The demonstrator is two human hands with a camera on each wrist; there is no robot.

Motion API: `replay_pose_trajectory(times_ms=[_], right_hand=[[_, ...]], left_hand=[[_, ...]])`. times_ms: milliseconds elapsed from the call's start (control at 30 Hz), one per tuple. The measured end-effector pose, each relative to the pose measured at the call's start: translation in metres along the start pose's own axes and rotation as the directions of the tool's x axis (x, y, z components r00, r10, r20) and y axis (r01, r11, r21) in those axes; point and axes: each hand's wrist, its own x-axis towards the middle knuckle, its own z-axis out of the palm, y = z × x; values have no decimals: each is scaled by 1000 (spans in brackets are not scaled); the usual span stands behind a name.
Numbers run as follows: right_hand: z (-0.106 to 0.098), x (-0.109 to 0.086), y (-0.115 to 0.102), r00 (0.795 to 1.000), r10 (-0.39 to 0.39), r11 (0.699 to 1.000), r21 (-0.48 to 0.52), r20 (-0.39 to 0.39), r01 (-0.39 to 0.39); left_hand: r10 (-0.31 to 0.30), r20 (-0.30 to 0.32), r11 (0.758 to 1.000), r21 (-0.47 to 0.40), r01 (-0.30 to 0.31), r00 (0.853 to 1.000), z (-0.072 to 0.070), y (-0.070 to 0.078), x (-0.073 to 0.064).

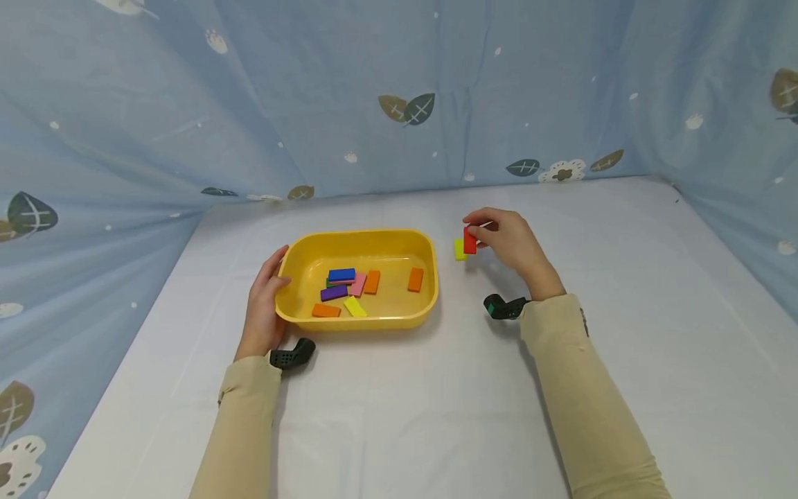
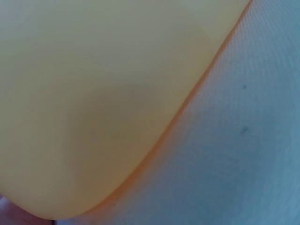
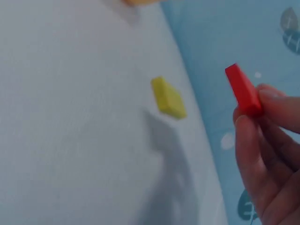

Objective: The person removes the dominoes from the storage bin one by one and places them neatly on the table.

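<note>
In the head view my left hand grips the left end of a yellow plastic tub, thumb over the rim. The tub's wall fills most of the left wrist view. Off the tub's right side, my right hand pinches a red domino block between thumb and fingertips, raised above the table. Below it on the white cloth a yellow domino block lies, partly covered by the red one in the head view. The right wrist view shows the red block and the yellow block apart.
Inside the tub lie several domino blocks, among them a blue one, a purple one and an orange one. A blue patterned cloth hangs behind the table. Each wrist wears a black camera mount.
</note>
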Motion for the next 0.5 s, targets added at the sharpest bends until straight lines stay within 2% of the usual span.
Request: replay_pose_trajectory(times_ms=[133, 267, 367, 500], right_hand=[[-1, 3, 11, 998, 61, 996, -62, 4, -60], [0, 3, 19, 992, 117, 990, -88, 57, -112], [2, 3, 22, 986, 142, 987, -84, 85, -135], [4, 3, 26, 985, 149, 987, -77, 82, -143]], left_hand=[[8, 5, 1000, -3, -8, 1000, 0, 0, 0], [-2, 10, 1000, -10, 2, 1000, -1, -1, 0], [2, 10, 1000, -13, -2, 1000, -1, -1, 0], [6, 6, 1000, -16, -6, 1000, 0, -2, 0]])
